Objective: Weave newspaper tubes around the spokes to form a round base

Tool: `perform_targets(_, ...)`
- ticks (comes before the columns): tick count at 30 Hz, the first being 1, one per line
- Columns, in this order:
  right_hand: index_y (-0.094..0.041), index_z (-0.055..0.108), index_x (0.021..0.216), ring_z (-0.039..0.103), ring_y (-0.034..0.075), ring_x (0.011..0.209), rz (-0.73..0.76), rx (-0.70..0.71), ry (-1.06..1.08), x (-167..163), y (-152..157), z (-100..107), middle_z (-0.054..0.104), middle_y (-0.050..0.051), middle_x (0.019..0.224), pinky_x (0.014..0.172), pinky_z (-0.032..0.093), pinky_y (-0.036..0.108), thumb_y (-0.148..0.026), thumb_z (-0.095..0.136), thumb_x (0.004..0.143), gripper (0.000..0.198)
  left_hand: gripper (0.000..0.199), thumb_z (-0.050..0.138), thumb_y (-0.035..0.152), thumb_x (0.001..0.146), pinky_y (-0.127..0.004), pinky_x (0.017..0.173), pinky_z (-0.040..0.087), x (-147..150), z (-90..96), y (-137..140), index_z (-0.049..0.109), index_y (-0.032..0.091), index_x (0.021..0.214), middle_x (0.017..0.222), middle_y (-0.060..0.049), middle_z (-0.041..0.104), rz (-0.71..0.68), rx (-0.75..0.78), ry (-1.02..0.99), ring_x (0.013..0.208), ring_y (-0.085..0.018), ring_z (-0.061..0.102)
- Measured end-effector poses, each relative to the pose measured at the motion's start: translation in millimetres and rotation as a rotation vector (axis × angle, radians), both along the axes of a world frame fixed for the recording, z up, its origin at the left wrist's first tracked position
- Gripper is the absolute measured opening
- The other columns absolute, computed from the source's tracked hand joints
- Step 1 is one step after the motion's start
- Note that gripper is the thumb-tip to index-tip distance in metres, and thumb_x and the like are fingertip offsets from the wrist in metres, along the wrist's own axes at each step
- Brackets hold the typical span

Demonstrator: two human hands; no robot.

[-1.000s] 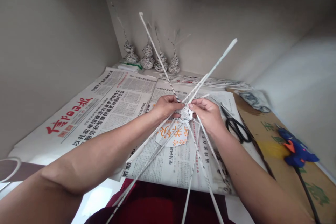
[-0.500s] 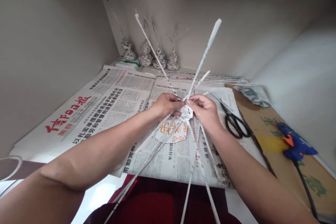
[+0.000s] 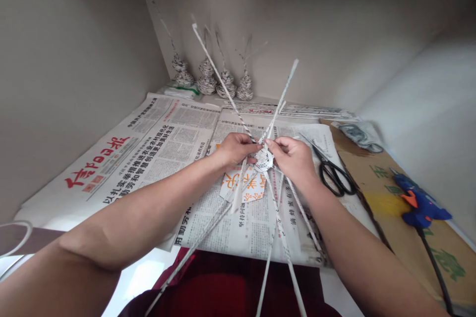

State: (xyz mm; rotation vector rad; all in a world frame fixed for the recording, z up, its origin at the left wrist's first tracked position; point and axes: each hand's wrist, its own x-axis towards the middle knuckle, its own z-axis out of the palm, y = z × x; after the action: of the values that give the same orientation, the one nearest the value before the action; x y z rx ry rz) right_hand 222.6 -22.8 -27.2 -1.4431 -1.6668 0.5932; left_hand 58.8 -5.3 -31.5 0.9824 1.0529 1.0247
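Between my two hands is a small woven paper piece (image 3: 263,159), a white rounded knot with long rolled-paper strips (image 3: 284,237) fanning out from it. My left hand (image 3: 238,149) pinches its left edge between thumb and fingers. On the other side, my right hand (image 3: 292,156) is closed, its thumb and forefinger pinching a paper strip by the knot's upper right. Two long strips (image 3: 219,77) rise away from me, and others hang down toward my lap. Under the knot lies a white card (image 3: 243,188) with orange characters. The fingertips partly cover the weave.
Newspaper sheets (image 3: 145,153) cover the table. Black scissors (image 3: 332,176) lie right of my right hand, beside cardboard (image 3: 375,193) with a blue glue gun (image 3: 422,203) and a crumpled cloth (image 3: 359,136). Several woven paper gourds (image 3: 226,84) and rolled paper sticks (image 3: 297,109) sit at the back.
The upper right strip has dropped lower and swung slightly left. A short strip below my left hand has swung rightward over the card. Both hands stay nearly in place.
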Motion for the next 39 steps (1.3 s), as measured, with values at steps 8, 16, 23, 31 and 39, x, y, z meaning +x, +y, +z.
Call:
perform_targets(8,-0.022,0.06,0.093,0.054,0.012,0.047,-0.052,-0.266,0.696,16.0,15.8,17.0,0.063,0.0,0.069,0.039,0.04,0.024,-0.053,0.07,0.068,0.04,0.013,0.072,0.01,0.07,-0.02,0.053,0.056,-11.7,13.1,12.7,0.061,0.008,0.064,0.07,-0.006,0.063,0.103,-0.124,-0.194,0.06,-0.011,0.062)
perform_targets(16,-0.02,0.067,0.093,0.059,0.01,0.057,0.315,-0.632,0.755,8.3,11.0,2.3,0.066,0.001,0.077,0.042,0.043,0.019,-0.032,0.075,0.068,0.03,0.009,0.063,0.001,0.075,-0.02,0.053,0.058,-19.9,10.0,30.3,0.061,0.009,0.072,0.081,-0.006,0.064,0.31,-0.229,-0.421,0.065,-0.011,0.062)
perform_targets(23,-0.019,0.064,0.089,0.056,0.01,0.053,0.295,-0.545,0.782,1.2,11.0,4.4,0.064,0.002,0.074,0.039,0.04,0.02,-0.049,0.068,0.073,0.034,0.006,0.061,0.002,0.078,-0.02,0.053,0.059,-11.6,7.2,20.8,0.06,0.008,0.078,0.084,-0.007,0.064,0.212,-0.267,-0.442,0.069,-0.012,0.064)
perform_targets(31,-0.02,0.065,0.084,0.057,0.01,0.055,0.325,-0.533,0.846,-2.9,9.2,0.5,0.064,0.001,0.073,0.036,0.036,0.016,-0.063,0.062,0.072,0.044,0.008,0.058,0.0,0.079,-0.021,0.053,0.058,-2.8,5.0,16.7,0.06,0.007,0.08,0.084,-0.008,0.064,0.148,-0.246,-0.401,0.067,-0.013,0.065)
perform_targets(39,-0.018,0.064,0.079,0.057,0.013,0.05,0.254,-0.661,0.956,-5.6,15.7,9.4,0.064,0.004,0.061,0.037,0.04,0.021,-0.074,0.05,0.072,0.058,0.009,0.054,0.002,0.082,-0.017,0.055,0.057,1.4,13.8,14.9,0.061,0.007,0.078,0.08,-0.008,0.065,0.089,-0.245,-0.508,0.068,-0.012,0.065)
